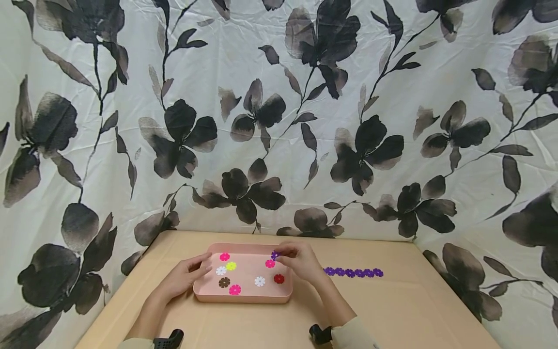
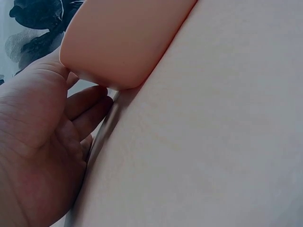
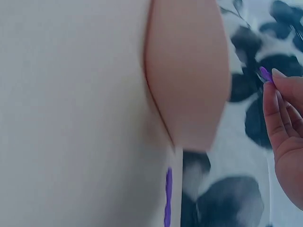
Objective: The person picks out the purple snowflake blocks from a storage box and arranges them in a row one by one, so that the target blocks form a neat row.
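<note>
At the left end of a pink tray (image 1: 244, 299), my left hand (image 1: 185, 276) holds the rim, thumb over the edge and fingers by the outer wall. The left wrist view shows that hand (image 2: 38, 137) at the tray's corner (image 2: 123, 42). My right hand (image 1: 301, 261) pinches a purple flower-shaped disc (image 1: 274, 255) between thumb and fingertips above the tray's right part. Edge-on, the same disc (image 3: 266, 74) shows in the right wrist view. Loose flower-shaped discs lie in the tray: pink (image 1: 235, 289), yellow (image 1: 231, 265), white (image 1: 259, 281), brown (image 1: 224, 282) and red (image 1: 279, 278).
Right of the tray, several purple flower-shaped discs (image 1: 354, 273) lie in a straight row on the tan table (image 1: 392, 315). Whether they are joined I cannot tell. A floral cloth (image 1: 305, 145) hangs behind the table.
</note>
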Tool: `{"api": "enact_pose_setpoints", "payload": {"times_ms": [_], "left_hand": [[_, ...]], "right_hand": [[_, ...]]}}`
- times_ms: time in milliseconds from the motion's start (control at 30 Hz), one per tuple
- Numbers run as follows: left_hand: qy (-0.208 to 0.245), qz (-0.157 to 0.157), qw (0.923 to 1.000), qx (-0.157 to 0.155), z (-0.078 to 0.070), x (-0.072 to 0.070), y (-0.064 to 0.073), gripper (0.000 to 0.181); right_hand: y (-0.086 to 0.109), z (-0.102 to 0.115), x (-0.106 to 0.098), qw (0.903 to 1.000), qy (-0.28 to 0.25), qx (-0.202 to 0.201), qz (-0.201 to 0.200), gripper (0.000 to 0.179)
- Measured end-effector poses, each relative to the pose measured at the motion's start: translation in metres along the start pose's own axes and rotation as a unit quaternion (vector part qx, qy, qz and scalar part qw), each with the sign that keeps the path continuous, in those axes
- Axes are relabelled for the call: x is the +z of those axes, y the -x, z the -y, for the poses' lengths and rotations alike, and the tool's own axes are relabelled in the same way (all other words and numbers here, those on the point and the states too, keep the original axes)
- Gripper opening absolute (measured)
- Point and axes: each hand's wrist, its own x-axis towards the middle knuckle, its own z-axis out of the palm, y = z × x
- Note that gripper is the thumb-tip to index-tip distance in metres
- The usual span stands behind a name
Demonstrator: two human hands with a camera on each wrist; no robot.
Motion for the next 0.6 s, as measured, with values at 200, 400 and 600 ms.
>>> {"api": "enact_pose_setpoints", "payload": {"times_ms": [200, 400, 600], "left_hand": [[0.006, 0.004, 1.0000, -0.007, -0.002, -0.001, 0.002, 0.064], [0.008, 0.007, 0.9999, -0.007, -0.001, -0.003, 0.003, 0.064], [0.009, 0.011, 0.9999, -0.003, 0.000, -0.005, 0.004, 0.065]], "right_hand": [[0.011, -0.018, -0.032, 0.9975, -0.003, 0.009, -0.069, 0.020], [0.025, -0.031, -0.063, 0.9918, 0.003, 0.035, -0.123, 0.020], [0.039, -0.036, -0.087, 0.9860, 0.022, 0.062, -0.154, 0.021]]}}
